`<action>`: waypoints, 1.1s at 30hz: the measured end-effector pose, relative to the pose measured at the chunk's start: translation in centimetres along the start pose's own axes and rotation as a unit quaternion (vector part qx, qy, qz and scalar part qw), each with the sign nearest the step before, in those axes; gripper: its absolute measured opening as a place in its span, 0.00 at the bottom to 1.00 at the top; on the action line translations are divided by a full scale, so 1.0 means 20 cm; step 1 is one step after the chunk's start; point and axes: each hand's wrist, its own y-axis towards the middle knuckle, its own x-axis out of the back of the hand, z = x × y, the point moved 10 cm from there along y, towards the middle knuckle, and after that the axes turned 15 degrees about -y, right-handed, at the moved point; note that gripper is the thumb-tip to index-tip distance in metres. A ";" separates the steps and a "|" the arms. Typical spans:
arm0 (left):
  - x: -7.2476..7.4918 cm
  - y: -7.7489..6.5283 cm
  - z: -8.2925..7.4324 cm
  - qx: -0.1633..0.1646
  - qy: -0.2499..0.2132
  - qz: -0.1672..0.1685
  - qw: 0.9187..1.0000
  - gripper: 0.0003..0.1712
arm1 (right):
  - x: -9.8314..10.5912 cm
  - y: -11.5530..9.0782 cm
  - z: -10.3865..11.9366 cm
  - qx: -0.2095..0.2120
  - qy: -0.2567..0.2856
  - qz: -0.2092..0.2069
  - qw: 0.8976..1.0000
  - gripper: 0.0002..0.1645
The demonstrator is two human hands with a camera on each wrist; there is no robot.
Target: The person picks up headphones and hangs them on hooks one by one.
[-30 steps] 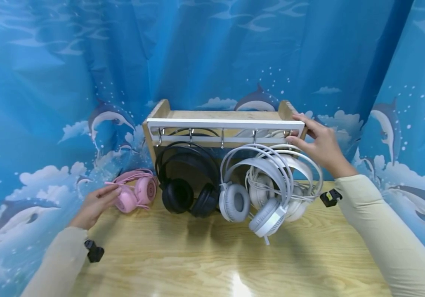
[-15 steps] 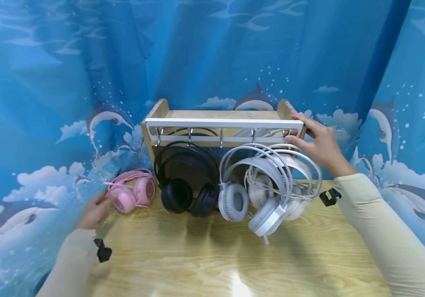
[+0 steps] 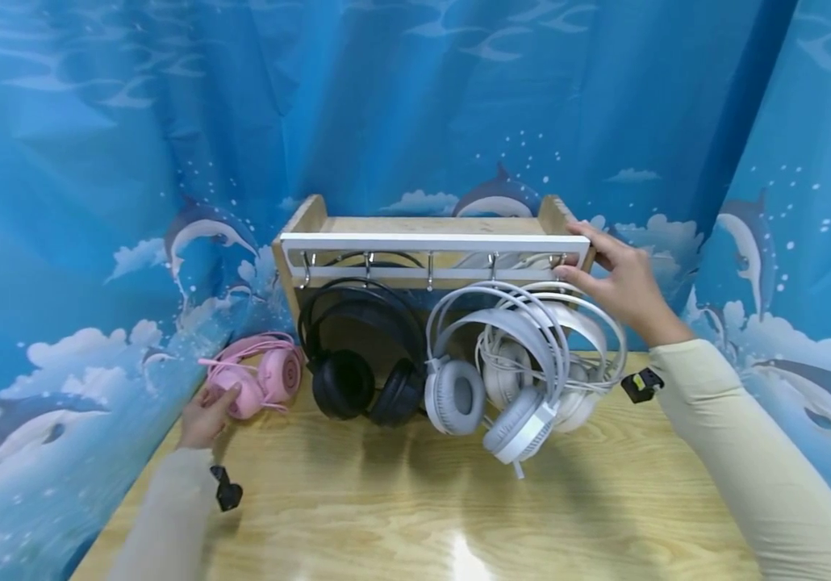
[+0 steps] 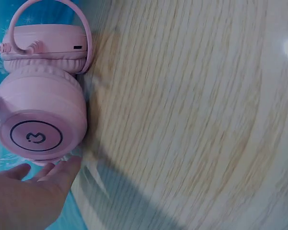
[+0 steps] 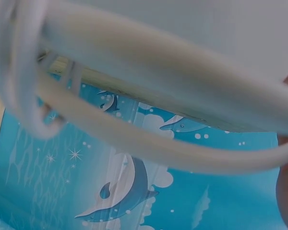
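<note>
Pink headphones [image 3: 259, 375] lie on the table at the left, by the curtain. My left hand [image 3: 205, 415] is at their nearer ear cup, and in the left wrist view the fingers [image 4: 62, 175] reach along the cup's edge without closing round it. My right hand [image 3: 622, 282] grips the right end of a wooden rack [image 3: 430, 242] with a white front rail and several metal hooks. Black headphones [image 3: 361, 351] hang at the rack's left side. Grey headphones [image 3: 491, 363] and white headphones [image 3: 582, 323] hang at its right, overlapping each other.
The wood-grain table [image 3: 386, 516] extends in front of the rack. A blue curtain [image 3: 386, 105] with dolphins stands behind and at both sides. A white cable [image 3: 491, 343] is bundled at the white headphones. In the right wrist view a pale headband [image 5: 182, 153] crosses close to the camera.
My left hand has moved right and down along the pink headphones, toward the front of the near ear cup. The right hand keeps its grip on the rack. The headphones stay in place.
</note>
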 end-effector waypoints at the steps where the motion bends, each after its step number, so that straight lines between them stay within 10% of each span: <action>1: 0.00 0.00 0.01 -0.005 -0.003 -0.011 1.000 0.53 | 0.00 0.00 0.00 -0.001 0.000 0.000 1.000 0.37; 33: -0.07 0.05 0.04 -0.041 -0.023 -0.021 0.999 0.47 | -0.01 -0.01 -0.03 -0.018 0.020 0.002 1.000 0.39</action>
